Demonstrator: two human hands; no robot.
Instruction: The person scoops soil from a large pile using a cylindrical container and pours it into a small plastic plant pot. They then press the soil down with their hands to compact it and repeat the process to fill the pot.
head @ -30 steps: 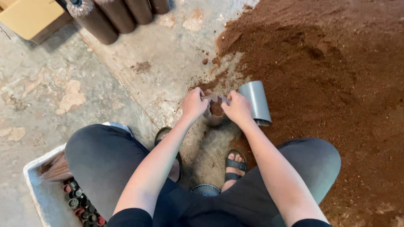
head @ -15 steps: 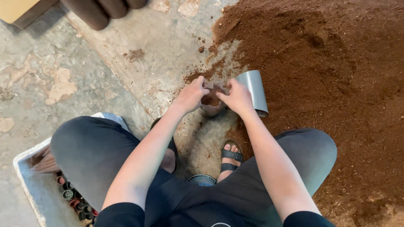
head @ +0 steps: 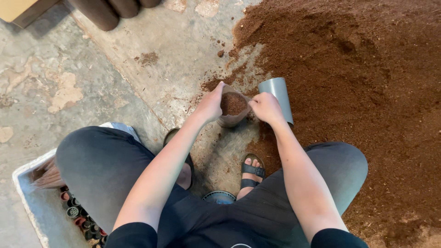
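A: What lies around the hands?

B: A broad heap of brown soil [head: 367, 82] covers the floor to the right; a grey pipe piece [head: 278, 96] lies at its edge, just behind the right hand [head: 266, 108]; bare concrete floor [head: 151, 87] stretches to the left; nothing stands between the hands.

A: And the containers?

B: A small clear bag [head: 233, 110] stands on the floor between both hands, full of soil nearly to its mouth; the left hand [head: 210, 104] pinches its left edge with closed fingers; the right hand's fingers are curled shut on the right edge.

A: Anything else?

B: A white tray [head: 27, 193] at lower left holds small round caps, red and dark; dark cylinders [head: 108, 11] lie at the top; a tan box corner [head: 18, 7] shows at top left.
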